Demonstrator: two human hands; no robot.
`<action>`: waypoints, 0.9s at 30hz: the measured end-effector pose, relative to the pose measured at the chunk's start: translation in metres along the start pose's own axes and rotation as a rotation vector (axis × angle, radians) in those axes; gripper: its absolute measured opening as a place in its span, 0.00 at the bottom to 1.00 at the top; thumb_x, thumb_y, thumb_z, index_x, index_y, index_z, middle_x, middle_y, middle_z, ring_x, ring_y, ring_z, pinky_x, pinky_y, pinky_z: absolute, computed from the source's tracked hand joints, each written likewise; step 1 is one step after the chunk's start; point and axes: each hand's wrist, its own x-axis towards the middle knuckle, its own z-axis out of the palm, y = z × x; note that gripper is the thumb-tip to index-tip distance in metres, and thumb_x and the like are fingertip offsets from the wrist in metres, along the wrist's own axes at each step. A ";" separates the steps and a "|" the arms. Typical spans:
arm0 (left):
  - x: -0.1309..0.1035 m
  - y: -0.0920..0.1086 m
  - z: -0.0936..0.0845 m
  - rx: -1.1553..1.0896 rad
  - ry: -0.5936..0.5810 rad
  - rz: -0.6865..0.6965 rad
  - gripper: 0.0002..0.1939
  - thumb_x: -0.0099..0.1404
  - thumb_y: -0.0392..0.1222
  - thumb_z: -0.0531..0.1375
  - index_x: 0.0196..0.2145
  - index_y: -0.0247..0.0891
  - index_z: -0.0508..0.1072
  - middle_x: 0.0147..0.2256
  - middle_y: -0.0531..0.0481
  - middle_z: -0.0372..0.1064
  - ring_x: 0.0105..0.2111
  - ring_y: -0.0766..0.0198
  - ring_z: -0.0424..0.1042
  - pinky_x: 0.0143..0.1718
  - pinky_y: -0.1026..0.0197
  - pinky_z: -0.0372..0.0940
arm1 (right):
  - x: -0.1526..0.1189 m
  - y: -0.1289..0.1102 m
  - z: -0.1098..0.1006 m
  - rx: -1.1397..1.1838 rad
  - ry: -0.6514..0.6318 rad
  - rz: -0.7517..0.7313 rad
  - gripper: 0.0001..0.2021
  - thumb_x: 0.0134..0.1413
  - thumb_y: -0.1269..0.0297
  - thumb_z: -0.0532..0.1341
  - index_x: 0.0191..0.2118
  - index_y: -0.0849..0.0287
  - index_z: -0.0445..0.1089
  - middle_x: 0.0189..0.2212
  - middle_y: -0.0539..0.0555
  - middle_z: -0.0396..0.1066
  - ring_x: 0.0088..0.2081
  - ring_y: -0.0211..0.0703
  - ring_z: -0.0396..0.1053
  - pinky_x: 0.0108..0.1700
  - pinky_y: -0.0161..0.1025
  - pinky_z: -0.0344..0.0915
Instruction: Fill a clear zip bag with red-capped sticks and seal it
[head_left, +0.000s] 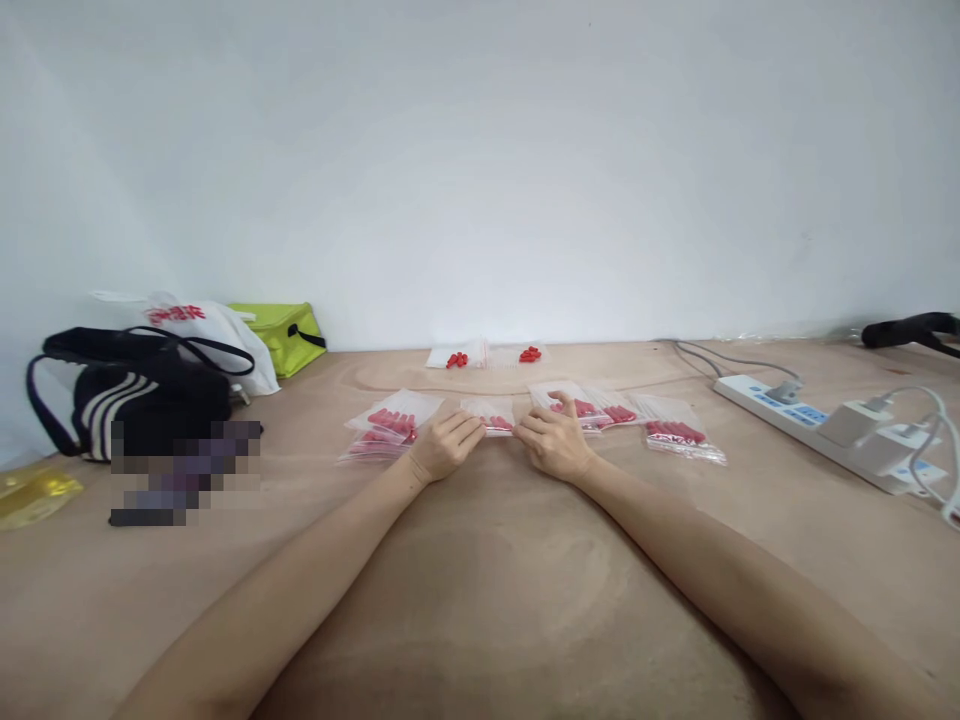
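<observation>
A small clear zip bag (490,410) with several red pieces in it lies at the middle of the table, between my two hands. My left hand (448,445) is closed on its left lower corner, and my right hand (555,440) pinches its right lower corner. Beside my left hand rests a stack of filled zip bags (390,420). Just past my right hand, more filled zip bags (592,408) overlap one another. One further filled bag (681,430) lies apart on the right. The fingertips are partly hidden behind the hands.
Two bags (435,355) with small red piles stand near the wall. On the left are a black bag (150,400), a white plastic bag (244,350), a green box bag (281,335) and a yellow packet (37,497). A white power strip (780,415) with plugs and cables lies right.
</observation>
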 end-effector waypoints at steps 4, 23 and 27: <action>-0.003 -0.005 -0.003 0.044 -0.069 -0.035 0.12 0.65 0.31 0.47 0.33 0.35 0.70 0.32 0.46 0.72 0.32 0.64 0.70 0.36 0.58 0.66 | 0.000 0.001 0.000 0.002 -0.003 0.023 0.10 0.47 0.75 0.51 0.27 0.58 0.67 0.22 0.47 0.67 0.30 0.36 0.58 0.49 0.47 0.38; -0.039 -0.039 -0.039 -0.111 -0.273 -0.547 0.16 0.65 0.43 0.45 0.31 0.36 0.71 0.33 0.46 0.71 0.35 0.61 0.69 0.38 0.59 0.64 | -0.009 0.041 0.003 0.292 0.180 0.464 0.09 0.56 0.70 0.47 0.30 0.58 0.62 0.32 0.55 0.67 0.30 0.37 0.64 0.34 0.35 0.56; -0.052 -0.057 -0.052 -0.144 -0.393 -0.817 0.21 0.61 0.54 0.48 0.42 0.38 0.70 0.47 0.44 0.65 0.47 0.56 0.64 0.48 0.54 0.59 | -0.021 0.065 0.000 0.313 0.212 0.518 0.08 0.55 0.69 0.47 0.34 0.56 0.62 0.34 0.55 0.68 0.32 0.41 0.66 0.33 0.36 0.60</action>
